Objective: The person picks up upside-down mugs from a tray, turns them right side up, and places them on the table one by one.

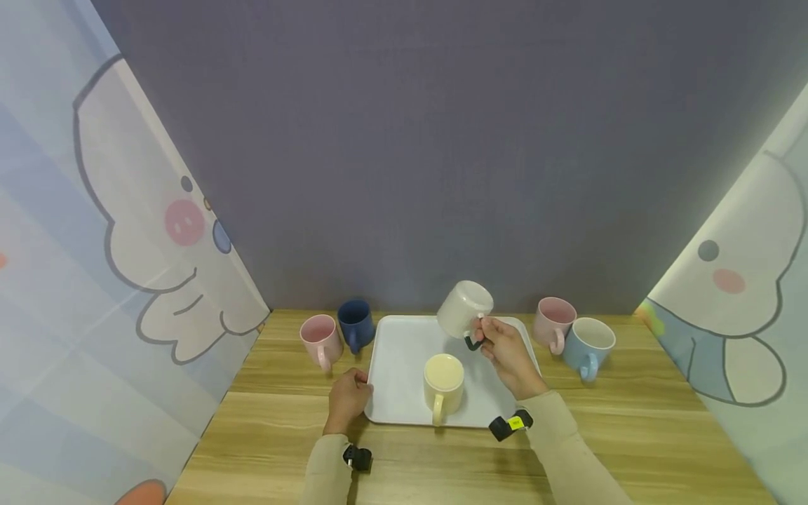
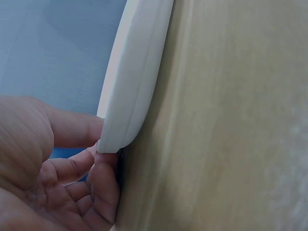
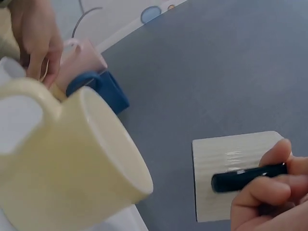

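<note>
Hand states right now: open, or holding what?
Left hand: pinching the white tray at its edge.
Right hand: holding the white mug by its black handle.

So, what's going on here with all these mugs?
A person's right hand holds a black-handled white mug by its handle, tilted in the air. Their left hand grips the left edge of a white tray. A yellow mug stands on the tray. A pink mug and a navy mug stand to its left, another pink mug and a light blue mug to its right.
</note>
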A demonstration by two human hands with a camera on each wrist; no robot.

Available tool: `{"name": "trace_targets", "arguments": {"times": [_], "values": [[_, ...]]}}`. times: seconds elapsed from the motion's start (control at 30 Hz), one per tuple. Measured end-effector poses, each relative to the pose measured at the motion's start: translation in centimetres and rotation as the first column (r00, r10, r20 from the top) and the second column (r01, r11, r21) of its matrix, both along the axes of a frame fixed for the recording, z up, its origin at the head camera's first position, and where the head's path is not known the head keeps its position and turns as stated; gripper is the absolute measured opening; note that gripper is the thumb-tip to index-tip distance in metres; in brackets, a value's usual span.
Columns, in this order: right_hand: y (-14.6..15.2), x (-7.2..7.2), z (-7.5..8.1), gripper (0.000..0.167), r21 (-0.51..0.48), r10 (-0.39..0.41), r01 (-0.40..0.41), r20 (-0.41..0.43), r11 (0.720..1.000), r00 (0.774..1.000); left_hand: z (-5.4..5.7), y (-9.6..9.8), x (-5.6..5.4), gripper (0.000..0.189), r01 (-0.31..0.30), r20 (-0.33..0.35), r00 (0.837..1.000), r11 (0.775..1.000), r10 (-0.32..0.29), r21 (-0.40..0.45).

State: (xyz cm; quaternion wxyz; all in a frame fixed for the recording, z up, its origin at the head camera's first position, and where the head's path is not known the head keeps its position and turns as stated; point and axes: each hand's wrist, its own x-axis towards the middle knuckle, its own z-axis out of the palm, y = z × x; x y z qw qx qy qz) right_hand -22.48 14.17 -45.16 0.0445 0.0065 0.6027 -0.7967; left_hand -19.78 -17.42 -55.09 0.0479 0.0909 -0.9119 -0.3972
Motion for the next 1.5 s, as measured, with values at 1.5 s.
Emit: {"name": "trace_targets", "arguments": {"times": [1.5], "values": [[-1.5,1.9,-1.0,0.031,-0.878,0.338,-0.313,-0.189,0.362,0.922,3.8,3.3,1.2,0.006,-0.031,-0.167,0.986,0.999,0.025,-0.035]]}}
